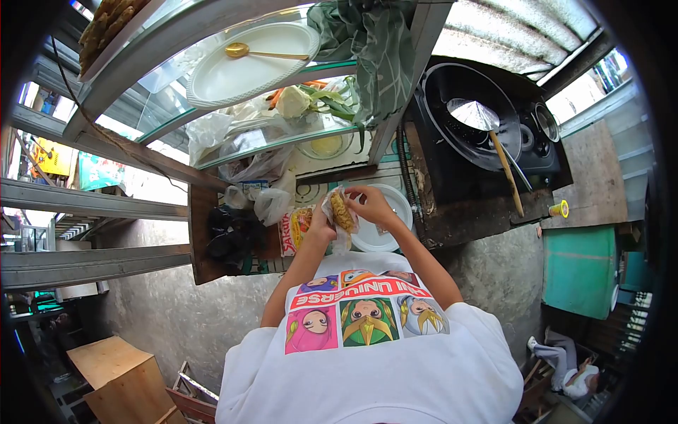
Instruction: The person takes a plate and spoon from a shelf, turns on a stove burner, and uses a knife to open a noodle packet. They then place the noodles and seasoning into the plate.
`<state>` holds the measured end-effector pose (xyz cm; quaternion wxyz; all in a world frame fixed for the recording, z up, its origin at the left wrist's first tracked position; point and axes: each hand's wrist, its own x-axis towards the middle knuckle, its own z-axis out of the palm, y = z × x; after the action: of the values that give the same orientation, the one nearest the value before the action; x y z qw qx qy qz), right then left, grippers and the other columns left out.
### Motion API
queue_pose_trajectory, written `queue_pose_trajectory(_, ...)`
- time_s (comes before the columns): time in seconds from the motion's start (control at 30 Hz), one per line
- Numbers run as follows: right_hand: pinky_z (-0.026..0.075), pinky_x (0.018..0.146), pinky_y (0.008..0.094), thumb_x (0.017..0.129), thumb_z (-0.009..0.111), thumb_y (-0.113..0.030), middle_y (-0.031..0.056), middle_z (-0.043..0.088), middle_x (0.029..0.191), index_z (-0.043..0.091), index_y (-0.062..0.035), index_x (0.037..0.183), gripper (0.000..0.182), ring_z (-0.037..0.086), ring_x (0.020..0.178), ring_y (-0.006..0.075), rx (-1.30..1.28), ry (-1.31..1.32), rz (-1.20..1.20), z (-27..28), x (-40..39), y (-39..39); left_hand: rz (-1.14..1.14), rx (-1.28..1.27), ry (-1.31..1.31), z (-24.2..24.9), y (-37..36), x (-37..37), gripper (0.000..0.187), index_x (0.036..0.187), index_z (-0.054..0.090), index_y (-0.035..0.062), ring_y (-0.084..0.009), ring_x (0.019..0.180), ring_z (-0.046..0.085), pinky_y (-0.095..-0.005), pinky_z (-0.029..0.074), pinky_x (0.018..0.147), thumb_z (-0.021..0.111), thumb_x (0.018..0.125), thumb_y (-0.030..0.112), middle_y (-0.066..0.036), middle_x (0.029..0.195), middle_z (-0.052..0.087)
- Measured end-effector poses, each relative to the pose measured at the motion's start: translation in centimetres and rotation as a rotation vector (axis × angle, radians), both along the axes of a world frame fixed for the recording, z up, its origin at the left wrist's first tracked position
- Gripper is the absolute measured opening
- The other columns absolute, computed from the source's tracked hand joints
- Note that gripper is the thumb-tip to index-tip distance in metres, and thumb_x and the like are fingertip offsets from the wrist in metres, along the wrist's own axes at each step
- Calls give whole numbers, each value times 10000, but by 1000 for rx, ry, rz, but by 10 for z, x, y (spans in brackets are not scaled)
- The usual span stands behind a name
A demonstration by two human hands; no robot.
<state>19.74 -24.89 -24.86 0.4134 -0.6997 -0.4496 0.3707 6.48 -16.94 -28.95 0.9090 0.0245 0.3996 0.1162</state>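
My left hand (322, 220) is wrapped round a small clear plastic bag (342, 210) with a lumpy golden-yellow food inside, perhaps noodles. From the other side, the bent fingers of my right hand (374, 207) pinch the bag's upper edge. The bag is upright above the counter, its lower end hanging loose. Behind and below my right hand lies a round white plate (385, 237), partly covered by the forearm. A red and white printed food packet (291, 232) marked "SAKURA" lies beside my left forearm.
A glass cabinet stands ahead, with a white oval plate (212, 81), a golden spoon (240, 49) and vegetables (293, 102). To the right, a wok (441, 88) sits on a black stove with a wooden-handled ladle (505, 169). Black plastic bags (233, 233) lie left. Another person (579, 378) sits far right.
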Motion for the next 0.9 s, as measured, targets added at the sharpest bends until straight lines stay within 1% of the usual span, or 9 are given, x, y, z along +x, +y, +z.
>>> queue_pose_trajectory(0.1,419,530,257,734,656,-181,53,639,777,635,6,962,296,471,564,102,-9,-34,40,-9,9,15,4,5,7,-13,1,1,371,1041,602,130,-247,872,609,-414,483,802,435,865,410,-62,981,631)
queue_pose_trajectory(0.27,422,530,266,724,649,-122,75,633,766,643,-17,884,192,500,562,117,58,-138,96,-9,12,26,-67,-24,79,-21,-1,0,319,936,617,138,-227,829,622,-418,485,769,517,808,413,-39,909,644)
queue_pose_trajectory(0.33,435,551,272,728,640,-78,87,623,772,639,-30,863,144,536,587,136,358,-359,121,6,8,27,-12,-29,118,-26,5,3,301,922,616,141,-227,822,623,-417,485,768,533,791,399,-37,894,645)
queue_pose_trajectory(0.43,446,576,273,741,649,-79,80,611,767,631,-29,896,164,556,611,151,355,-360,105,11,4,29,50,-72,148,-20,10,3,286,928,612,144,-229,808,624,-413,485,769,501,791,368,-33,877,646)
queue_pose_trajectory(0.5,450,581,273,760,650,-107,82,611,770,619,-23,926,189,564,625,149,313,-282,33,14,6,33,66,-37,111,-5,16,6,342,985,595,143,-244,869,610,-428,474,793,407,832,383,-46,955,635)
queue_pose_trajectory(0.67,462,586,299,820,620,-257,129,624,799,589,-15,1000,303,591,645,190,129,67,-243,-12,15,32,286,-91,106,-32,33,12,468,1133,535,137,-302,1064,520,-490,389,920,252,866,399,-98,1154,548)
queue_pose_trajectory(0.7,462,586,299,820,620,-257,129,624,799,589,-15,1000,303,591,645,190,129,68,-244,-19,17,28,349,-104,115,-33,37,15,506,1185,510,137,-322,1123,481,-511,350,960,217,870,403,-112,1224,506)
queue_pose_trajectory(0.77,480,578,256,840,601,-225,90,611,807,577,-2,1026,291,583,641,130,15,76,-234,-35,20,20,386,-129,122,-27,47,24,528,1217,492,141,-324,1146,463,-519,321,981,201,872,416,-109,1256,480)
queue_pose_trajectory(0.9,485,570,256,839,592,-225,93,611,819,587,-2,1018,286,587,636,138,-47,40,-244,-61,22,-1,505,-102,183,-41,65,39,567,1275,455,172,-322,1183,435,-536,294,997,155,877,444,-85,1318,429)
